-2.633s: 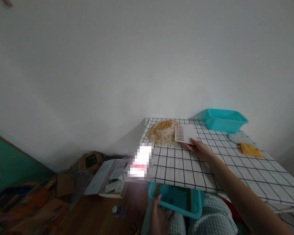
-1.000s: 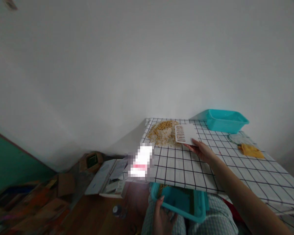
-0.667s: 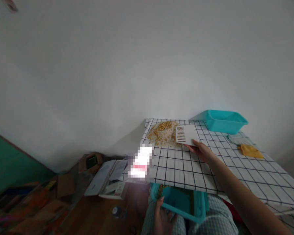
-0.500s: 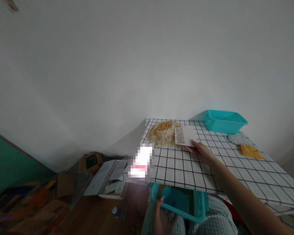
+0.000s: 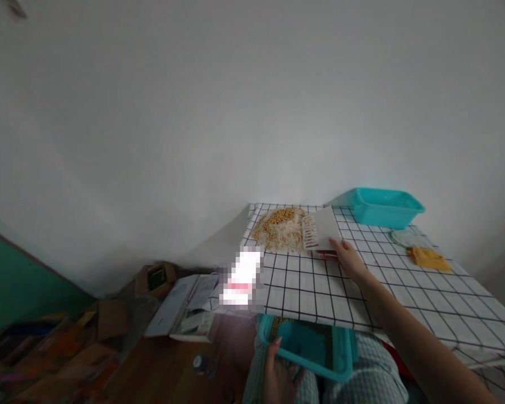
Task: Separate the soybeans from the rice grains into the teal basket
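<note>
Pale wall (image 5: 235, 101) is filling the background, with a checked tabletop (image 5: 303, 286) running up to it. And look at the hands, working apart! Right hand (image 5: 347, 258), thumb over and fingers under, is gripping a white slotted plate (image 5: 327, 224). Left hand (image 5: 278, 376) is clamping a small turquoise tray (image 5: 345, 353) on the lap, just below the tabletop's near edge; golden beads (image 5: 278, 325) are lying in its left end. Now the change: that plate is tipping, its far corner standing higher than half a second ago, so the slots seem to be meeting the mixed heap (image 5: 278, 233) at a steeper angle; whether they're touching, I can't tell. The tray is hardly shifting. Farther out, the heap is spreading by the tabletop's far left corner, a turquoise tub (image 5: 388, 207) is sitting along the far edge, and yellow cloth (image 5: 429, 258) is lying near the right edge.
</note>
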Available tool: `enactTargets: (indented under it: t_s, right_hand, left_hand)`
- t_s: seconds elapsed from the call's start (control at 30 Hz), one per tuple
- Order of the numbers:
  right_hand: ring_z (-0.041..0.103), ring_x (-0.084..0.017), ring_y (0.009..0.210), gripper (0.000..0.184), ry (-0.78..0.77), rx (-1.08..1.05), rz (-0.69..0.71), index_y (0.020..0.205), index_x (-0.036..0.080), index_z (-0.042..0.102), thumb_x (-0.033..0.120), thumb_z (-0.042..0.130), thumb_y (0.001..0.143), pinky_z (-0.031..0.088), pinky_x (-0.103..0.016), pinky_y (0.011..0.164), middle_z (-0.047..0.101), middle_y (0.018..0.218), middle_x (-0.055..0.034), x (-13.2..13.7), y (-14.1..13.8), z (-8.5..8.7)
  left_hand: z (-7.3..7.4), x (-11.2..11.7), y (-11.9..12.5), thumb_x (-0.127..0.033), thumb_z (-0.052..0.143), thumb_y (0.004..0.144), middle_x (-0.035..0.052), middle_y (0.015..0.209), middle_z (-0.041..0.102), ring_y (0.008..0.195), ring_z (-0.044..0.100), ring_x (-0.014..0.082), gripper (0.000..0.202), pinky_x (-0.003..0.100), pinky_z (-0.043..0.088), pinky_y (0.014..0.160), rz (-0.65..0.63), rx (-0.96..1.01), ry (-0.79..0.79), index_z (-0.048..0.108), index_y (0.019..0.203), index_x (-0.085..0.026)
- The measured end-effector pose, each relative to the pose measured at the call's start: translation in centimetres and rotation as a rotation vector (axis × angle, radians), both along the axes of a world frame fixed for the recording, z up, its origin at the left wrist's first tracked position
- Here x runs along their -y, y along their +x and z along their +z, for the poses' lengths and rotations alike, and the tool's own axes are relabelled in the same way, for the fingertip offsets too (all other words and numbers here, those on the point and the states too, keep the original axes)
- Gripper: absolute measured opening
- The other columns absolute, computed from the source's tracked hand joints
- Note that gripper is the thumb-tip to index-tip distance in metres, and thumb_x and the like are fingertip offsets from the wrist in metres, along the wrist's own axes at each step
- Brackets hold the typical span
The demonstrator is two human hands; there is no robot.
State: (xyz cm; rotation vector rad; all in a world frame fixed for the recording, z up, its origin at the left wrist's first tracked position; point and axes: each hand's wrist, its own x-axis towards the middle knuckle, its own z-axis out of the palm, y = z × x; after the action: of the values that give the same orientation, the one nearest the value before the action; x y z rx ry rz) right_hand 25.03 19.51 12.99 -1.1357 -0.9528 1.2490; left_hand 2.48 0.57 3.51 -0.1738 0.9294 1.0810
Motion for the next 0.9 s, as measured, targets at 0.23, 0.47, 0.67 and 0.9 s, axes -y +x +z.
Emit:
enactTargets:
  t_s: [0.23, 0.47, 0.67, 0.9]
  right_hand:
    - [0.073, -0.023, 0.075, 0.018, -0.014, 0.092, -0.004, 0.102, 0.017, 0.058, 0.030, 0.048, 0.093, 0.060, -0.040, 0.078, 0.073, 0.103, -0.0130, -0.1, -0.2, 0.3]
    - [0.073, -0.022, 0.075, 0.016, -0.012, 0.048, -0.029, 0.100, 0.018, 0.059, 0.028, 0.048, 0.093, 0.060, -0.040, 0.081, 0.074, 0.098, -0.0105, -0.2, -0.2, 0.2]
    - [0.073, -0.020, 0.069, 0.014, 0.025, 0.023, -0.067, 0.094, 0.015, 0.061, 0.022, 0.049, 0.092, 0.062, -0.034, 0.072, 0.075, 0.085, -0.0092, -0.1, 0.0, 0.3]
    - [0.072, -0.016, 0.062, 0.012, -0.007, -0.068, -0.083, 0.087, 0.013, 0.060, 0.015, 0.049, 0.091, 0.063, -0.025, 0.065, 0.074, 0.074, -0.0091, 0.5, 0.0, 1.2]
  left_hand:
    - [0.2, 0.0, 0.2, -0.043, 0.061, 0.078, 0.0134, 0.133, 0.056, 0.096, 0.065, 0.0286, 0.058, 0.039, 0.049, 0.074, 0.001, -0.035, -0.016, 0.044, 0.131, -0.027]
    - [0.3, -0.1, 0.5, -0.041, 0.062, 0.077, 0.0121, 0.119, 0.064, 0.091, 0.067, 0.0285, 0.054, 0.039, 0.049, 0.073, 0.039, -0.049, -0.021, 0.047, 0.126, -0.026]
    - [0.0, 0.0, 0.3, -0.041, 0.064, 0.077, 0.0106, 0.118, 0.064, 0.095, 0.066, 0.0281, 0.057, 0.038, 0.049, 0.074, -0.006, -0.027, -0.005, 0.045, 0.129, -0.027]
    - [-0.1, -0.1, 0.2, -0.043, 0.060, 0.079, 0.0143, 0.138, 0.054, 0.108, 0.062, 0.0303, 0.061, 0.040, 0.049, 0.081, -0.013, -0.004, 0.010, 0.042, 0.134, -0.025]
